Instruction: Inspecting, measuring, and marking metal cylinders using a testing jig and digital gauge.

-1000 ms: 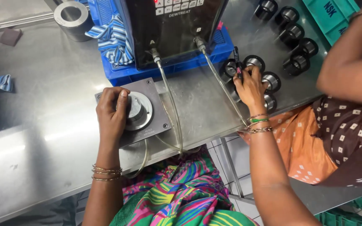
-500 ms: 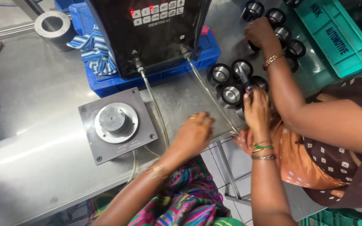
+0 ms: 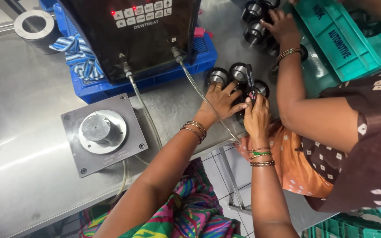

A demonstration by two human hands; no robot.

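Hands: left hand (image 3: 220,100) lies spread, fingers resting on the round black metal parts with silver centres (image 3: 239,72); right hand (image 3: 255,115) pinches a black marker pen (image 3: 250,82), its tip over those parts.
Steel table (image 3: 23,110): bears everything.
Black control box with keypad (image 3: 133,31): left of the parts, standing in a blue plastic tray (image 3: 155,75).
Teal crate (image 3: 345,39): right of the parts.
Grey square fixture plate (image 3: 103,132): well left of the parts.
Co-worker's hand (image 3: 283,26): touching further parts behind them.

- The control unit (image 3: 137,35) stands in a crate (image 3: 155,72) on the steel table (image 3: 31,145).
- The fixture plate (image 3: 103,133) lies in front of the crate.
- The round metal parts (image 3: 239,75) cluster right of the crate.
- The bin (image 3: 345,39) sits beyond them, far right.
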